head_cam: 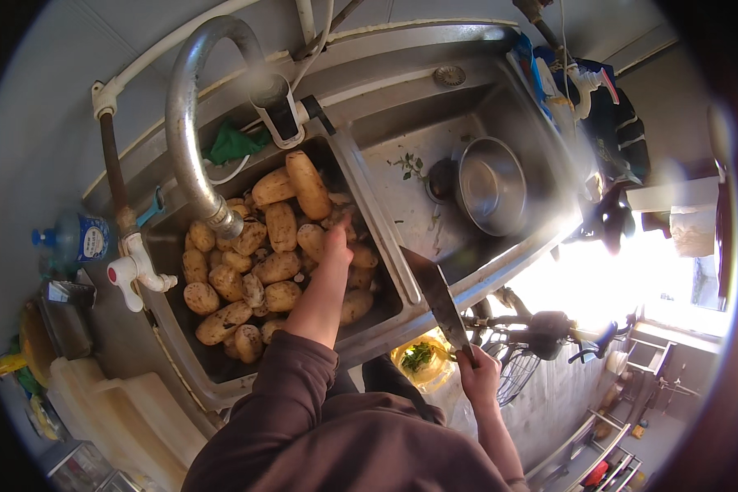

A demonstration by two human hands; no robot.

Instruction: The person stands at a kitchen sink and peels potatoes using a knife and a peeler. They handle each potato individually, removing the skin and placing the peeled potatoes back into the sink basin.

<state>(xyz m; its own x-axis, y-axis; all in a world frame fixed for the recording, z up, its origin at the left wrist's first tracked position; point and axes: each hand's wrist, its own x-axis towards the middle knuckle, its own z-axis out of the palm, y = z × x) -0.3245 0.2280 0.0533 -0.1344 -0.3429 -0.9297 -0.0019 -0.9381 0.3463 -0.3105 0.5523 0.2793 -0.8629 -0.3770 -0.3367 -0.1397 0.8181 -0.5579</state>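
Note:
My left hand reaches into the left basin of a stainless steel sink, among several soil-marked tubers that look like potatoes or lotus root. Its fingers are blurred near the basin's right side, so I cannot tell whether they hold anything. In my right hand is the handle of a wide-bladed cleaver, held beside the sink's front edge with the blade pointing up and left across the rim. A steel bowl rests tilted in the right basin, near a dark round thing and a green sprig.
A curved metal faucet arches over the left basin. White-handled taps stand at the left and upper right. Below the sink's front edge is a yellow bag with greens, near a bicycle. A plastic bottle stands left.

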